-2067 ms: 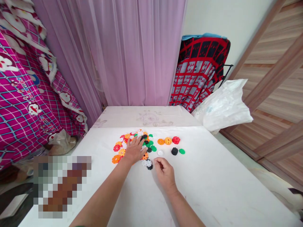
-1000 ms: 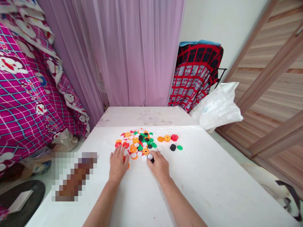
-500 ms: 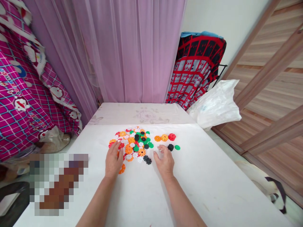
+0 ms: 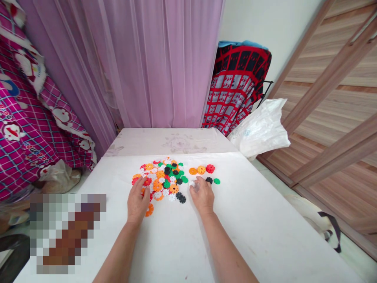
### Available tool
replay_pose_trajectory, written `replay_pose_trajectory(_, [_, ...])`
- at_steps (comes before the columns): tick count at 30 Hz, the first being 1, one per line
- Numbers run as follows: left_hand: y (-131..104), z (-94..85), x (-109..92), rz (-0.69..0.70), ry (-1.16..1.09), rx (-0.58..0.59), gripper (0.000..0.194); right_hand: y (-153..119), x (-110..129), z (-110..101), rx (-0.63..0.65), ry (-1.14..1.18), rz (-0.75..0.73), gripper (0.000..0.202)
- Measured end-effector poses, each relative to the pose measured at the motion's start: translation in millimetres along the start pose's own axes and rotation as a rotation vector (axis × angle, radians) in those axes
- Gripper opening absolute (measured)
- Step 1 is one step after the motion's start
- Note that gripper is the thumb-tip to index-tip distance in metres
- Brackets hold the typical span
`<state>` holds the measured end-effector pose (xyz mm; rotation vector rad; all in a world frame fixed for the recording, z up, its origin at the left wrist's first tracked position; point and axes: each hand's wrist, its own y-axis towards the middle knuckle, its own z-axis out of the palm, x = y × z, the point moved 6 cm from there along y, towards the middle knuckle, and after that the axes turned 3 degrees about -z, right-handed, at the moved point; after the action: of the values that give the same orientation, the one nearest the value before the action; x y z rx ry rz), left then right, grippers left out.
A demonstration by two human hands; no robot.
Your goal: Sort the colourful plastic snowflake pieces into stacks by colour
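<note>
A mixed heap of toothed plastic snowflake discs in orange, red, white, green and black lies on the white tabletop. At its left edge rests my left hand, thumb and fingers apart, over a few red and orange discs. My right hand is right of the heap, with a white snowflake disc between thumb and fingertips. Beyond it sit small sorted groups: orange discs, red discs, black discs and a green disc. A loose orange disc lies beside my left wrist.
The white-covered table reaches back to a floral cloth strip before a purple curtain. A white plastic bag stands at the right edge. Wooden cabinet doors are on the right, patterned pink fabric on the left.
A white disc now shows between my right thumb and fingers, which were apart with nothing visible in them. My left hand stays by the heap. The view has turned slightly right.
</note>
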<state>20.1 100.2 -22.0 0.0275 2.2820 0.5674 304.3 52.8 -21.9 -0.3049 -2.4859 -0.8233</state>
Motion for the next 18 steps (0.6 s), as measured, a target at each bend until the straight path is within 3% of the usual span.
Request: replay_pose_trajectory(18, [0.4, 0.9, -0.6, -0.029, 0.021, 0.044, 0.041, 2.4, 1.8, 4.5, 0.033, -0.06, -0.073, 0.032])
